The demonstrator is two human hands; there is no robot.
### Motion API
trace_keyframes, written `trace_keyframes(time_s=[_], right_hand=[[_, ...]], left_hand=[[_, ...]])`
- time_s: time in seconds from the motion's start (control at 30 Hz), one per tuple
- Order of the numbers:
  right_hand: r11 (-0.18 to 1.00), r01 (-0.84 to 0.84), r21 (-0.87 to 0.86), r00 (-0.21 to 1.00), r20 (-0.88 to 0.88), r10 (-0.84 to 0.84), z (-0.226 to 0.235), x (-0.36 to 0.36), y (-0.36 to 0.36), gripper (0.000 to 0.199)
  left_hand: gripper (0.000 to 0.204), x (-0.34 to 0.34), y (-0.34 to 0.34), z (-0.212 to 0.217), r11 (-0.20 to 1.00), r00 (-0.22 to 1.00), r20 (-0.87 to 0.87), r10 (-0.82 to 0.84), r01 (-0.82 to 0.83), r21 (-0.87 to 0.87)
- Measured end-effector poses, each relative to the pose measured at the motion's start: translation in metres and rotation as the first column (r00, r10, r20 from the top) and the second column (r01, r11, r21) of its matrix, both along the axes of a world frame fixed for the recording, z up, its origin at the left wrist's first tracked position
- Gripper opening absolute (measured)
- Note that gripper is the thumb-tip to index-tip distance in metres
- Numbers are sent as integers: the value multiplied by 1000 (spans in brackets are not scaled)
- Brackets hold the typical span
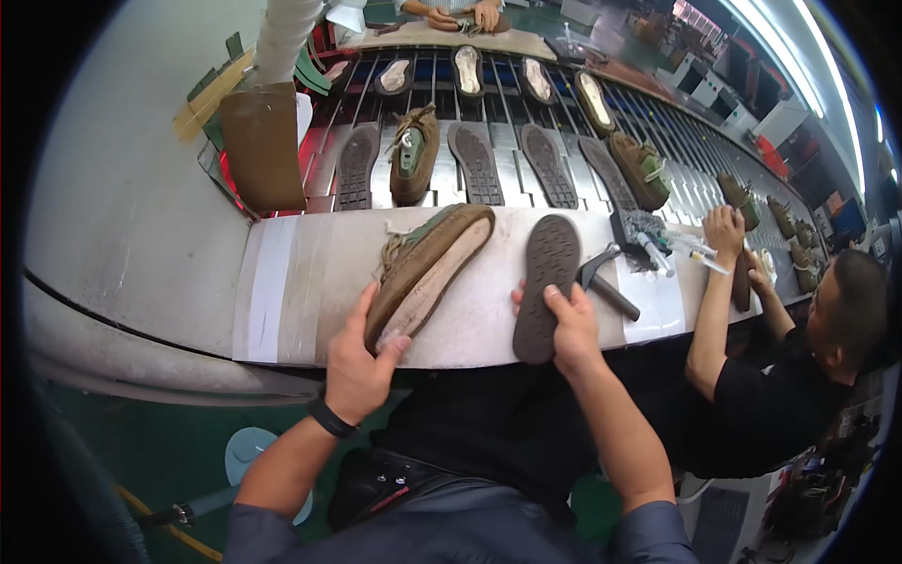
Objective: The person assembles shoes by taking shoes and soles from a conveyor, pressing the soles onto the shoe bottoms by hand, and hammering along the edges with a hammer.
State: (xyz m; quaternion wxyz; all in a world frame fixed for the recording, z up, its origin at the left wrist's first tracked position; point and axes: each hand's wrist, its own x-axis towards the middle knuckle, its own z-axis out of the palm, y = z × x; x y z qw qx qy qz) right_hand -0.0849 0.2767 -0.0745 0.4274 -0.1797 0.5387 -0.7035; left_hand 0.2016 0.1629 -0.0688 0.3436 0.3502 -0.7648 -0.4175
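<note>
At the worktop [315, 291], left fingers [357, 318] are clamping a shoe [411, 279], seemingly underside-out for access, right fingers [559, 301] a sole [551, 252].

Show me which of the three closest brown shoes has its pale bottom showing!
The shoe in the left hand, tipped over the bench with its pale bottom in sight. The other two, on the conveyor, hide their bottoms.

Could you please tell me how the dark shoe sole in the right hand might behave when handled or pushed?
The dark shoe sole is probably fairly stiff, since its ends show no droop with the right hand gripping its middle. Its raised tread suggests it would resist slipping tread-down. Being long and flat, it seems unlikely to roll.
</note>
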Motion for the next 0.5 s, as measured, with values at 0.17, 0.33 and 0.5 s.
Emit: trace_keyframes(time_s=[0.17,0.33,0.5], right_hand=[[988,-39,-148,997,60,49,9,-6,5,44],[954,-51,-296,990,113,88,-7,-12,4,63],[965,-91,-246,990,81,114,-11,-11,0,77]], left_hand=[[61,1,-14,48,974,997,66,-39,53,-218],[31,-28,17,15,474,882,340,-326,464,-749],[32,-34,32,-25,514,895,304,-326,437,-738]])
